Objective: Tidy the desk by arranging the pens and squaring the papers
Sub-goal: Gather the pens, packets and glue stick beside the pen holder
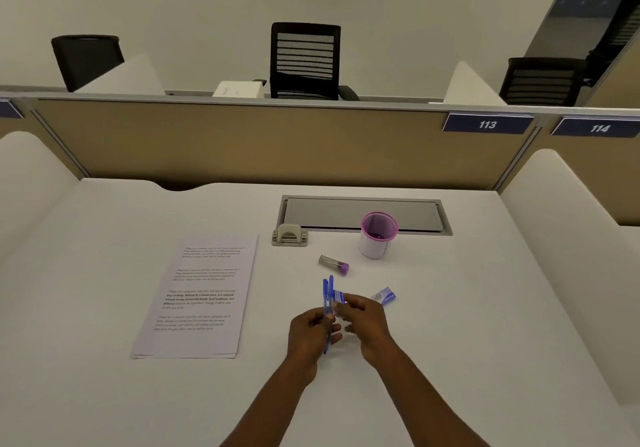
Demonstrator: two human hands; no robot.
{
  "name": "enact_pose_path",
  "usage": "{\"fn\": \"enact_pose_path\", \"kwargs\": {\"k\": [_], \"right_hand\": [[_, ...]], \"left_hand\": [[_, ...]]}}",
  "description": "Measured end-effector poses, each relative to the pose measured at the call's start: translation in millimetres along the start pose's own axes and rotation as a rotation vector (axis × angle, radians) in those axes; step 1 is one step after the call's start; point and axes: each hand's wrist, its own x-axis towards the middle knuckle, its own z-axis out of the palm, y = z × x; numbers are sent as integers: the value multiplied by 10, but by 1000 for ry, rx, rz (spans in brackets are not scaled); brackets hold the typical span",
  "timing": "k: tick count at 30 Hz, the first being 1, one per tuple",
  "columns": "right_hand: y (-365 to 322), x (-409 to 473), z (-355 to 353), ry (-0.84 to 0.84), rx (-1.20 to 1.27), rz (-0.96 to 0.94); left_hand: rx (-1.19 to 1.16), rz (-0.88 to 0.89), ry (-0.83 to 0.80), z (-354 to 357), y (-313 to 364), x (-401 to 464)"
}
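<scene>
My left hand [310, 334] grips a bunch of blue pens [327, 296], held upright just above the white desk [485, 325]. My right hand [365, 322] is beside them, fingers curled toward the pens and touching a blue-and-white item [340, 297] at the bunch; whether it grips anything I cannot tell. A pink mesh pen cup [378, 235] stands behind, with no pens showing above its rim. A stack of printed papers [199, 294] lies to the left, its sheets slightly fanned at the bottom edge.
A small clear tube with a purple cap [334, 265] lies between the cup and my hands. A blue-white wrapper [384, 297] rests right of my right hand. A beige hole punch [290, 235] sits by the grey cable hatch [363, 216]. Tan partitions enclose the desk.
</scene>
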Motion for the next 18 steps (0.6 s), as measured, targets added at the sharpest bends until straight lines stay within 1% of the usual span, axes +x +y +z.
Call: {"fn": "enact_pose_path", "kwargs": {"k": [2, 4, 8, 11, 14, 16, 18], "right_hand": [[-14, -70, -143, -37, 125, 51], [-43, -89, -319, -37, 188, 83], [-163, -40, -698, 9, 178, 67], [-260, 52, -932, 65, 182, 32], [-359, 178, -1073, 136, 246, 11], [-429, 280, -1147, 171, 280, 1], [-490, 380, -1209, 171, 297, -15]], "left_hand": [[66, 36, -27, 137, 9, -4], [171, 62, -65, 292, 29, -27], [426, 173, -157, 641, 103, -58], [557, 274, -122, 963, 207, -37], [732, 398, -79, 1285, 287, 36], [800, 430, -82, 1445, 339, 112], [862, 445, -106, 1559, 393, 206]]}}
